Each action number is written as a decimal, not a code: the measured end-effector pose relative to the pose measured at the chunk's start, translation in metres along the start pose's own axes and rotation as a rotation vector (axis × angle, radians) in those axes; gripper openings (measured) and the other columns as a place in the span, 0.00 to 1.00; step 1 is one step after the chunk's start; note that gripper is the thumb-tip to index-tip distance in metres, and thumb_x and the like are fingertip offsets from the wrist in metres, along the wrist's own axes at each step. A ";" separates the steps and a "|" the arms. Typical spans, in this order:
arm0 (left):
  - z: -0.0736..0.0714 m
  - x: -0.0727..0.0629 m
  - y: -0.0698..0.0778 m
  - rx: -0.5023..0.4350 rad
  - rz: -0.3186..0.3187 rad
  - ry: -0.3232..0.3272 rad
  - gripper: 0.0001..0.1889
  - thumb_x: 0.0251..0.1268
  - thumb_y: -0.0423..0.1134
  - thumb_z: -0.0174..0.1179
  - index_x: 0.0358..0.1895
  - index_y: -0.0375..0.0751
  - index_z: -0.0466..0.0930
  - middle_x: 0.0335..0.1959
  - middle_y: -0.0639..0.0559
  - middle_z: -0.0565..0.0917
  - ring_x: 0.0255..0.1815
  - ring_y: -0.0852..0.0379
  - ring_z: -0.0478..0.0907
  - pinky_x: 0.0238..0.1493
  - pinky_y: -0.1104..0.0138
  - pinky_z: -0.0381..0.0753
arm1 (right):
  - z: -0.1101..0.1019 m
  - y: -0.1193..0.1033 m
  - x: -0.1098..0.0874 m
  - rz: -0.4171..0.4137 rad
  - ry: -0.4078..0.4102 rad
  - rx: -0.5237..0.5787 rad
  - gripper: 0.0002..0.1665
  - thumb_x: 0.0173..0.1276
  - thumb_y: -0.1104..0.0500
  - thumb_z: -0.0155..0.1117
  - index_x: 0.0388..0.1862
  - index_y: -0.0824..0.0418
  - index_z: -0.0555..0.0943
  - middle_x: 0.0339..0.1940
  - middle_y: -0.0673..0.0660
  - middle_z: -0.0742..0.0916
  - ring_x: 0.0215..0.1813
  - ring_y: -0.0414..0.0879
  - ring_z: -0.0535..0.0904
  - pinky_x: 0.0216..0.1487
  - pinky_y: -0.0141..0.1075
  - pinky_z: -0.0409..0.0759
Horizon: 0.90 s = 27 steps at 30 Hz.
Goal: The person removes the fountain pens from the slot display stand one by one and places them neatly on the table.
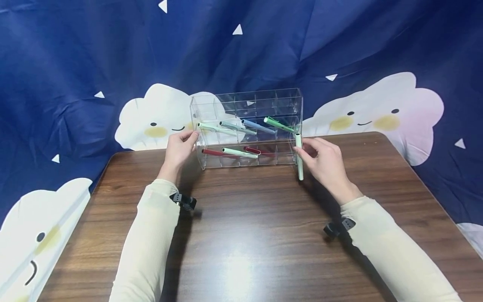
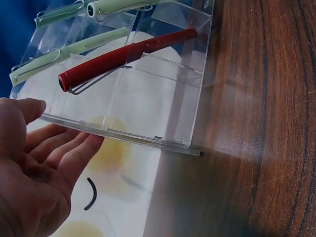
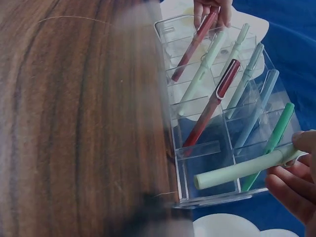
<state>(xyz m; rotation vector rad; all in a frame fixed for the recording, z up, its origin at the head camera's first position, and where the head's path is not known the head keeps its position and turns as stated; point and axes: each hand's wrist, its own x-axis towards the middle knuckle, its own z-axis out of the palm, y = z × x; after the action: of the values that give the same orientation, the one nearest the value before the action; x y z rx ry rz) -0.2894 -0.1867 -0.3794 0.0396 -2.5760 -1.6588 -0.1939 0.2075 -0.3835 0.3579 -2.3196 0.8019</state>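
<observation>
A clear acrylic rack (image 1: 280, 93) with rows of compartments stands at the far side of the table. My left hand (image 1: 179, 152) holds its left side wall, thumb at the front edge and fingers along the outer face. At the rack's right end, my right hand (image 1: 325, 161) pinches a pale green pen (image 3: 242, 169) near its clip end, in front of the compartments. In the upper occupied row lie a pale green, a grey-green, a blue pen (image 1: 258, 126) and a bright green pen (image 1: 279, 124). Below them are a red pen (image 2: 98, 66), another pale green pen (image 1: 240, 153) and a dark red pen (image 3: 215, 101).
The brown wooden table (image 1: 241, 218) reaches forward from the rack toward me. Close behind the rack hangs a dark blue curtain (image 1: 264, 54) with white clouds and triangles. Each wrist carries a small black camera, the left camera (image 1: 185, 201) hanging low over the tabletop.
</observation>
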 end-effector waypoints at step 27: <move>0.001 -0.004 0.004 0.019 -0.042 0.005 0.21 0.85 0.45 0.58 0.69 0.36 0.83 0.63 0.34 0.88 0.56 0.45 0.85 0.40 0.80 0.80 | -0.003 0.033 -0.020 0.300 -0.219 -0.114 0.13 0.72 0.57 0.75 0.41 0.68 0.90 0.29 0.63 0.91 0.33 0.57 0.85 0.41 0.51 0.78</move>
<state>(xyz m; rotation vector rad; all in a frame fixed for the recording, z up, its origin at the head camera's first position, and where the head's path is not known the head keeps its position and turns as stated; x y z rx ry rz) -0.2856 -0.1837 -0.3763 0.0998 -2.6052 -1.6460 -0.1916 0.2357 -0.4102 0.0484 -2.6521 0.7996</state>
